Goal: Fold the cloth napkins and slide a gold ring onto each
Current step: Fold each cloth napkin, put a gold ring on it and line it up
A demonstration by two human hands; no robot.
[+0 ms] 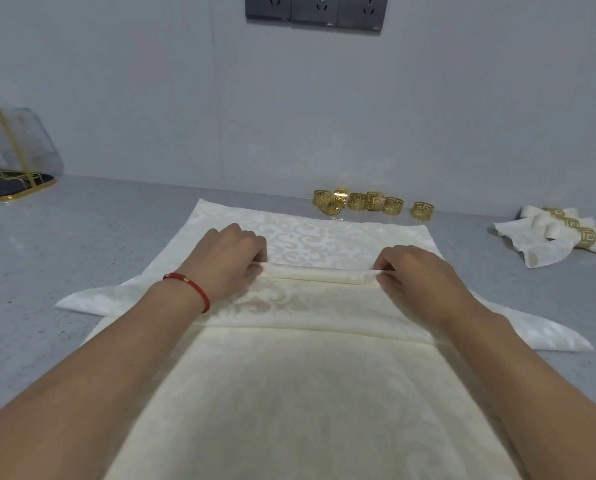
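Both hands [319, 268] — pinching napkin [324, 237] pleat

Grey speckled countertop [81, 244] carries a cream napkin [324, 233] spread flat at centre. Just behind it, loose gold rings [369, 202]. Right of it, ringed napkins [559, 237]. Far left, a gold-framed stand [15, 188].

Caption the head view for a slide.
Both hands, left hand and right hand, pinch a pleat in the cream damask cloth napkin; loose gold filigree rings wait behind.
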